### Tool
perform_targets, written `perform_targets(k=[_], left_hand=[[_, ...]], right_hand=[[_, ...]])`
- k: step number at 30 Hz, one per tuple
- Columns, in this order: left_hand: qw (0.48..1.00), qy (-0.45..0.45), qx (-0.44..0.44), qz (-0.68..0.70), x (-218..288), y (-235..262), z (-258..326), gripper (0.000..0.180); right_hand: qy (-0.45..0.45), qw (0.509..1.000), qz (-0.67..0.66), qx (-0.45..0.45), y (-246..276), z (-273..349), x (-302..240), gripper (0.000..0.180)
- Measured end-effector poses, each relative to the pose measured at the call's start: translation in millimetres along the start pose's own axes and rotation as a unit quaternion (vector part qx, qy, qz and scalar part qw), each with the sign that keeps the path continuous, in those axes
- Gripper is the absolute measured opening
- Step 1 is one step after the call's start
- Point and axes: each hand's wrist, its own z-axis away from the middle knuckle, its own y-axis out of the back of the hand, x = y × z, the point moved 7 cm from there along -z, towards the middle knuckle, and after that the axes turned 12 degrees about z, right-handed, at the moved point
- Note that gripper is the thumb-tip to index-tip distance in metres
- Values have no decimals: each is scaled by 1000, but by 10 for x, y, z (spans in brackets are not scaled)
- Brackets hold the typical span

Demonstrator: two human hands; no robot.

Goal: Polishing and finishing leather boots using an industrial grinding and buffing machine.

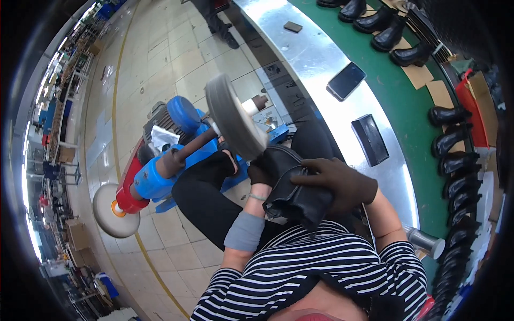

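Seated person in a striped top, both hands in dark brown gloves. A black boot (pixel 294 195) is held up against the grey buffing wheel (pixel 235 120), its upper end touching the wheel's lower rim. The right hand (pixel 340 182) lies over the boot's outer side, fingers curled and closed on the leather. The left hand (pixel 259 174) sits just below the wheel, wrapped round the boot's near edge, closed tight; a grey cuff covers that forearm.

The wheel turns on a dark shaft running from a blue motor housing (pixel 171 160), which stands on the tiled floor left of the wheel. A second, pale disc (pixel 112 211) sits at the housing's far end, lower left of the wheel.

Right of the wheel runs a curved metal table (pixel 321 59) carrying a phone (pixel 346 81) and a flat black block (pixel 370 139). Beyond the table, a green belt (pixel 399 91) carries rows of finished black boots (pixel 375 21).
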Motion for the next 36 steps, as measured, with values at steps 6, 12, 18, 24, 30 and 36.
perform_targets(k=[6, 12, 18, 24, 30, 36], left_hand=[[858, -314, -37, -405, 1170, 7, 531, 42], [865, -242, -123, -423, 1633, 83, 870, 64], [970, -45, -189, -143, 1329, 237, 1034, 52], [829, 318, -114, 445, 744, -131, 598, 43], [922, 153, -152, 321, 657, -111, 272, 41], [840, 220, -44, 493, 493, -25, 136, 46]], right_hand=[[-97, 856, -479, 169, -276, 534, 767, 70], [-259, 710, -572, 319, -1265, 288, 886, 72], [-323, 833, -283, 348, -1892, -177, 460, 65], [-256, 824, -470, 185, -2213, -956, 1023, 45], [-281, 713, -639, 67, -2210, -1424, 1254, 46], [-326, 503, -799, 42, -2211, -1567, 1168, 52]])
